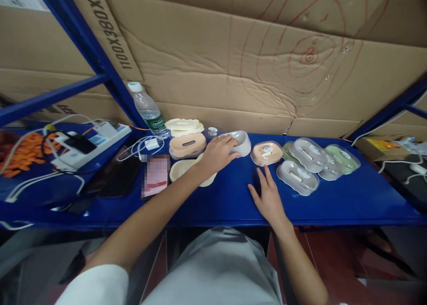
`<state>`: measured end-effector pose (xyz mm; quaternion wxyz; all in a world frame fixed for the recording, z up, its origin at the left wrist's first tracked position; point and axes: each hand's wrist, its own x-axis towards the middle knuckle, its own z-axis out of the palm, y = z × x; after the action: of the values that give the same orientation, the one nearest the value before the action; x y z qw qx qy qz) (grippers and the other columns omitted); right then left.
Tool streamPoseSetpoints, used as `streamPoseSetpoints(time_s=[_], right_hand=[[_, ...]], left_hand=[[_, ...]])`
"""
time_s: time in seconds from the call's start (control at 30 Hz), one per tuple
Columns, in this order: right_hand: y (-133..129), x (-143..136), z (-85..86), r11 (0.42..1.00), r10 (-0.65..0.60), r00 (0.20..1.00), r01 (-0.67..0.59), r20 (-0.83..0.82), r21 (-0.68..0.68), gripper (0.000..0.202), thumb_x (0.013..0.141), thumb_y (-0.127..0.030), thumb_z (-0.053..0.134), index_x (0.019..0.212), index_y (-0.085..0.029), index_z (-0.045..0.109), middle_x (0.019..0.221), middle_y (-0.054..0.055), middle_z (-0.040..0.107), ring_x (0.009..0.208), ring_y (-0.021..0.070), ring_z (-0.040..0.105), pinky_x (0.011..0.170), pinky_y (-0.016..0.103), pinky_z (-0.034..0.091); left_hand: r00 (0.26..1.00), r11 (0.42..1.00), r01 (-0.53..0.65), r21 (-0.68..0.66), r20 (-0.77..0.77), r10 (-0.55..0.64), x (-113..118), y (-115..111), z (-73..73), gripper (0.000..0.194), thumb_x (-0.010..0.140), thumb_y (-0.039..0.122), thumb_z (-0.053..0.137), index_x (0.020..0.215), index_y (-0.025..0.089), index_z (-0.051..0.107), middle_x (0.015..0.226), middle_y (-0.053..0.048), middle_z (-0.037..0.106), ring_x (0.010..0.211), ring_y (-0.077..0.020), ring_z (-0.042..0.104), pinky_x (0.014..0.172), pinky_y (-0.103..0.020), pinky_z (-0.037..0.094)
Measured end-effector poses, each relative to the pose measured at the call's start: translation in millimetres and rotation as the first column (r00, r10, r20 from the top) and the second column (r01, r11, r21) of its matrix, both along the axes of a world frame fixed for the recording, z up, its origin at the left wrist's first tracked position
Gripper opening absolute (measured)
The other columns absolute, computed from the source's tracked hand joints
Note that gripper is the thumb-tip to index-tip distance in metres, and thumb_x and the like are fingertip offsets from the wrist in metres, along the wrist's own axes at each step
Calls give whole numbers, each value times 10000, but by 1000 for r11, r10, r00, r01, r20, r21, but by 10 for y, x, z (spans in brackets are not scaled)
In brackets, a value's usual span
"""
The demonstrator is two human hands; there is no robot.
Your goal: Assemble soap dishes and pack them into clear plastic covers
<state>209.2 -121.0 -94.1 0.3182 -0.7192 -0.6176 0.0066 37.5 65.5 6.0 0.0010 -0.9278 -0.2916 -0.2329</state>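
Note:
My left hand (218, 153) reaches over a grey oval soap dish (244, 144), its fingers curled over the near-left rim and the thumb along the front. My right hand (269, 200) rests low over the blue table, fingers spread and holding nothing. Just beyond its fingertips lies a peach soap dish (266, 153) with a round label and a clear wrap. Under my left wrist is a cream dish (182, 170), partly hidden. A peach holder with a slot (187, 143) sits on a grey one behind it, and pale yellow dishes (184, 126) are stacked farther back.
Several wrapped grey and green dishes (298, 177) lie in a group at right. A phone (156, 176), a water bottle (150, 111) and a white charger (151, 144) stand at left. Beyond are a power strip (73, 151) and orange pieces (30, 151). Cardboard (200, 64) backs the table.

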Motion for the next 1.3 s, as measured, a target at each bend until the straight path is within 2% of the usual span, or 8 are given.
streamPoseSetpoints(time_s=[0.23,0.43,0.6,0.73,0.83,1.07,1.2,1.3], right_hand=[[-46,-69,135,972,233,966,-234,109,-2,561,1098,-399,510,1635,-249,449,1738,153,367,1574,353,418,1246,595,423],[-74,-74,148,983,173,978,-179,120,44,514,1099,-417,505,1583,-244,499,1675,174,444,1551,347,444,1215,582,452],[-64,-48,149,995,42,995,-50,91,88,468,1092,-467,499,1480,-216,574,1571,182,542,1478,337,515,1174,552,483],[128,157,128,994,-98,990,103,101,-37,601,1067,-553,504,1500,-140,555,1516,236,593,1425,406,554,1142,624,482],[295,341,153,985,-55,990,76,133,-158,686,1051,-518,529,1577,-80,484,1648,274,463,1545,459,423,1210,683,395],[139,230,285,989,133,982,-123,-131,82,560,1136,-433,340,1628,-185,439,1685,156,466,1574,269,438,1299,519,372],[-15,78,222,982,183,975,-176,-125,60,778,1082,-544,510,1728,-212,228,1731,164,385,1594,314,403,1277,546,401],[-31,54,171,990,136,985,-131,-109,48,792,1074,-544,530,1729,-219,224,1712,173,415,1577,334,425,1255,568,418]], left_hand=[[973,969,194,-156,156,-169,33,8,-106,239,894,320,859,1097,212,790,1174,-75,778,1140,-265,725,995,-371,542],[921,927,276,-256,347,-178,87,160,-74,213,953,369,785,1064,191,821,1088,-60,789,948,-184,741,850,-283,573],[872,893,299,-335,476,-113,71,59,-10,223,906,380,831,1022,189,830,1016,-50,772,855,-168,699,787,-283,548],[907,925,229,-303,411,-90,36,-130,4,207,901,352,843,1033,194,820,1032,-54,761,906,-197,713,850,-320,549],[940,946,202,-255,321,-114,-3,-288,-17,184,943,339,803,1077,212,809,1088,-61,763,989,-225,727,910,-344,559],[973,967,189,-171,165,-161,-36,-574,-183,162,976,299,758,1110,222,807,1091,-71,765,1062,-260,727,968,-384,565],[950,913,225,-341,287,-127,13,-575,-249,123,944,300,799,1034,219,821,1046,-50,766,956,-219,743,867,-331,578],[935,916,198,-348,348,-70,30,-570,-213,121,955,299,788,1036,213,812,1009,-49,753,937,-215,736,847,-328,575]])
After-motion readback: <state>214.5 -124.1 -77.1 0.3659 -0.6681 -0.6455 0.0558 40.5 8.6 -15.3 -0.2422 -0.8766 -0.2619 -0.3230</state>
